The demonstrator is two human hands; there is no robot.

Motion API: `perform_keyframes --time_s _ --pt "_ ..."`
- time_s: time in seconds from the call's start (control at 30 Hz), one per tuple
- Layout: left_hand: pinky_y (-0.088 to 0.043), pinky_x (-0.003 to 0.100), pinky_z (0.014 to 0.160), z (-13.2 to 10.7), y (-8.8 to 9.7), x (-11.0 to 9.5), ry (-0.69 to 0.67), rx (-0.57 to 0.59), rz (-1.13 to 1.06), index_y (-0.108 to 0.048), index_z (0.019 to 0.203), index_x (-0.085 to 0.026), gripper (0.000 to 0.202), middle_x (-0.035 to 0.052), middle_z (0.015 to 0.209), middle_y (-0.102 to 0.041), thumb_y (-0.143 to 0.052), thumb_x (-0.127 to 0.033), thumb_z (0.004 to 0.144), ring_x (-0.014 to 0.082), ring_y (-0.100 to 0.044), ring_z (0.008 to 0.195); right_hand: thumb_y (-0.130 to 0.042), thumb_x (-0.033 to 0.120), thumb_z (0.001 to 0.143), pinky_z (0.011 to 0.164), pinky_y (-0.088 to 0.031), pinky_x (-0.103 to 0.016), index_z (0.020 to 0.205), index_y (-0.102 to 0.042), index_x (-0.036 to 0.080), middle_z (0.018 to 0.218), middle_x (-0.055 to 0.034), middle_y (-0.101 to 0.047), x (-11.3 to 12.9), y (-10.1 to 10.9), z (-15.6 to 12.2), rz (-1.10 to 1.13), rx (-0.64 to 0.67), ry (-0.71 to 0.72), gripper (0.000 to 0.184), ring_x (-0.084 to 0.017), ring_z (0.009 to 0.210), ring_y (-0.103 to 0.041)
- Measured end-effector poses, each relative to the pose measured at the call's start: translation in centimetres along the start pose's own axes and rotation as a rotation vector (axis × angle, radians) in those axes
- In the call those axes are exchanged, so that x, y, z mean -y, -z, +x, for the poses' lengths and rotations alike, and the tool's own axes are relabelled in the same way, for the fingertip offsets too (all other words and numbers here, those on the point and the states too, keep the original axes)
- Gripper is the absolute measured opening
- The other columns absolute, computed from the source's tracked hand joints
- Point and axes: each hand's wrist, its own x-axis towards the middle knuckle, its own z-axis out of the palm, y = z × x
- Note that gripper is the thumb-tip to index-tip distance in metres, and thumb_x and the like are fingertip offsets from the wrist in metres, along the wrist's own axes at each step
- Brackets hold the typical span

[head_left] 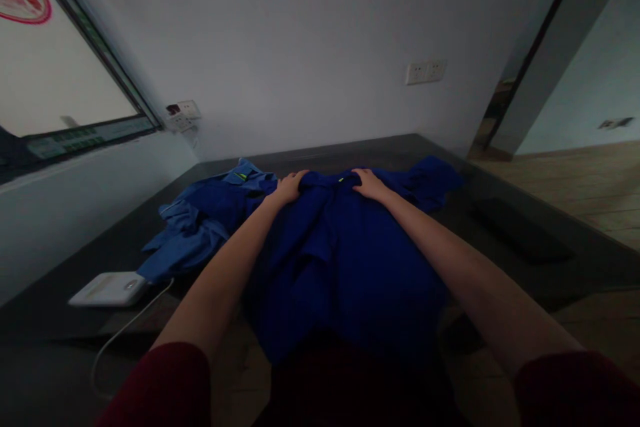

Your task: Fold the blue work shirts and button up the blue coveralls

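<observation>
A dark blue garment lies spread on a dark table, its near end hanging over the front edge toward me. My left hand is closed on the garment's far edge, left of its collar. My right hand grips the same edge a little to the right. Both arms reach straight out over the cloth. A lighter blue garment with a small green tag lies crumpled to the left, touching the dark one.
A white flat device with a white cable sits near the table's left front. Wall sockets are on the far wall, more sockets at the left corner. A window is at left, a wooden floor at right.
</observation>
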Motion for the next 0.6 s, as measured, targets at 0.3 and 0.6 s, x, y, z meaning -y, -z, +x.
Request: perform_keyframes --time_s 0.3,0.6 --pt "-0.046 0.035 0.071 -14.3 4.8 -6.0 -0.05 0.261 -0.022 -0.052 0.112 -0.019 0.027 0.0092 0.089 -0.063 -0.045 -0.028 0.088 0.0245 -0.062 0.076 -0.061 0.048 0.083 0.079 -0.05 -0.041 0.109 -0.06 0.025 0.105 -0.0101 -0.064 4.9 5.7 -17.3 -0.169 0.187 0.518 0.035 -0.027 0.097 -0.059" --pt "-0.044 0.041 0.078 -22.4 3.4 -1.6 -0.012 0.392 0.31 -0.056 0.102 -0.02 0.039 0.0131 0.109 -0.06 -0.04 -0.054 0.089 0.0308 -0.056 0.101 -0.053 0.056 0.085 0.068 -0.047 -0.039 0.089 -0.061 0.023 0.094 -0.0124 -0.064 -3.9 5.9 -22.2 -0.413 0.254 0.437 0.035 -0.027 0.084 -0.06"
